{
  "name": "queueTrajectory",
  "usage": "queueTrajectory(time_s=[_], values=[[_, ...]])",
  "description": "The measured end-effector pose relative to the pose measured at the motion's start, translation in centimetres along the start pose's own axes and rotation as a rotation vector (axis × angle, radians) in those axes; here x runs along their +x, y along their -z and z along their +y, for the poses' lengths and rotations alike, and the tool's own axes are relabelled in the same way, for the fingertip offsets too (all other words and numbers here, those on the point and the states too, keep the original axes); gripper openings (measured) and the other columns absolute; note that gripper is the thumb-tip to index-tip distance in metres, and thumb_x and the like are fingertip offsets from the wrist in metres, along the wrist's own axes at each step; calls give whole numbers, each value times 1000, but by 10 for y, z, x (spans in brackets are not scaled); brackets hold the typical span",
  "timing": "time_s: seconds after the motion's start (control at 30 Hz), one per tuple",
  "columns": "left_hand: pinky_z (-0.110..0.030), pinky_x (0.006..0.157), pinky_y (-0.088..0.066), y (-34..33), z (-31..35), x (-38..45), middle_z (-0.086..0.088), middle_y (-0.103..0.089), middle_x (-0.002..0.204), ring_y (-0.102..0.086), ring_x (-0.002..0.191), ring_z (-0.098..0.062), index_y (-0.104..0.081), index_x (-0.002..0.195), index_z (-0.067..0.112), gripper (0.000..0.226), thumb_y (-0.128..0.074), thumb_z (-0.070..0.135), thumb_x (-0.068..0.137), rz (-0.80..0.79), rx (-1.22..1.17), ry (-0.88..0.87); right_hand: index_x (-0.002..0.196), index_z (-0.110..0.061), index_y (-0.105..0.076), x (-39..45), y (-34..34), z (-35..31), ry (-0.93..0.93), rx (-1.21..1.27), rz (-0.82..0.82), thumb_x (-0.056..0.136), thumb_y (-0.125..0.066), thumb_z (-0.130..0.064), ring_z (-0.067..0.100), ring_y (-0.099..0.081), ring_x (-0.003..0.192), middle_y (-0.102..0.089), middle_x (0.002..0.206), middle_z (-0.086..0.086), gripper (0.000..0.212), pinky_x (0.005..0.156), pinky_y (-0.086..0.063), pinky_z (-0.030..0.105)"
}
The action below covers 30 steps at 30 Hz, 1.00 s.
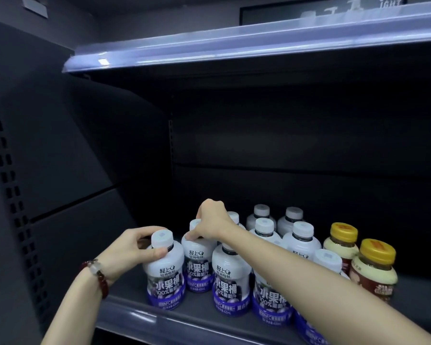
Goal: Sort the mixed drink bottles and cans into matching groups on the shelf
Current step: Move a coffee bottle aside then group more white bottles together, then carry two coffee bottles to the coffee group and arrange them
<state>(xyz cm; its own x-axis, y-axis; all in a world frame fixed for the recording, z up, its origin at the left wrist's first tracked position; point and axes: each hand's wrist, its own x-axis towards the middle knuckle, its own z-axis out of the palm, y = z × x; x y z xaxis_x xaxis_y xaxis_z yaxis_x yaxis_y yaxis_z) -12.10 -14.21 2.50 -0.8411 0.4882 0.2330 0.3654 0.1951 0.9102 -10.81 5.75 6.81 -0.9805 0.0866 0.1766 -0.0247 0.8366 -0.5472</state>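
Several white bottles with purple grape labels stand grouped on the dark shelf (125, 290). My left hand (125, 250) grips the neck of the leftmost grape bottle (165, 275), near the shelf's front. My right hand (210, 220) reaches over the group and pinches the cap of a second grape bottle (197, 265) just behind and to the right of it. My right forearm hides parts of the bottles under it. Two cream and brown bottles with yellow caps (373, 267) stand at the right of the group.
The shelf has a pale front rail (184, 322). A second shelf with a light strip (234, 48) hangs overhead. A perforated dark side panel (13, 195) closes the left. Dark shelf floor lies to the left of and behind the bottles.
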Motion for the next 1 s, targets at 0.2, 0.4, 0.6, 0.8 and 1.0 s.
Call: queueTrajectory(time_s=[0.2, 0.4, 0.6, 0.8, 1.0], values=[[-25, 86, -53, -9, -6, -4, 5, -74, 109, -67, 105, -10, -67, 108, 32, 53, -81, 36, 57, 104, 9, 47, 80, -7, -55, -7, 1, -4, -10, -90, -27, 71, -81, -31, 22, -58, 76, -58, 79, 5, 37, 59, -50, 33], [-38, 103, -45, -24, 17, -13, 10, -69, 109, -62, 109, -7, -63, 107, 35, 35, -75, 27, 75, 412, 124, -84, 122, -4, -59, -38, 27, -2, 82, 9, 100, 85, -67, -36, 28, -64, 104, -65, 116, 13, 50, 87, -55, 39], [-6, 69, -50, -82, 81, -20, 10, -71, 102, -65, 95, 7, -69, 104, 26, 21, -64, 16, 85, 447, 32, -261, 111, -13, -71, -109, 68, 24, 157, 310, 239, 83, -70, -31, 12, -66, 101, -74, 103, 3, 34, 93, -53, 28], [-11, 74, -51, -170, 119, -15, 10, -73, 100, -66, 93, 3, -71, 100, 24, 18, -64, 16, 85, 222, -35, -320, 106, -14, -74, -180, 112, 72, 114, 423, 316, 83, -70, -26, 5, -69, 92, -75, 99, -1, 26, 84, -56, 20], [-6, 73, -50, -259, 142, -5, 13, -74, 100, -68, 91, 2, -71, 98, 22, 18, -64, 13, 84, 21, -92, -356, 103, -15, -76, -236, 145, 132, 28, 480, 413, 82, -71, -20, 5, -71, 90, -77, 96, 0, 21, 87, -57, 24]])
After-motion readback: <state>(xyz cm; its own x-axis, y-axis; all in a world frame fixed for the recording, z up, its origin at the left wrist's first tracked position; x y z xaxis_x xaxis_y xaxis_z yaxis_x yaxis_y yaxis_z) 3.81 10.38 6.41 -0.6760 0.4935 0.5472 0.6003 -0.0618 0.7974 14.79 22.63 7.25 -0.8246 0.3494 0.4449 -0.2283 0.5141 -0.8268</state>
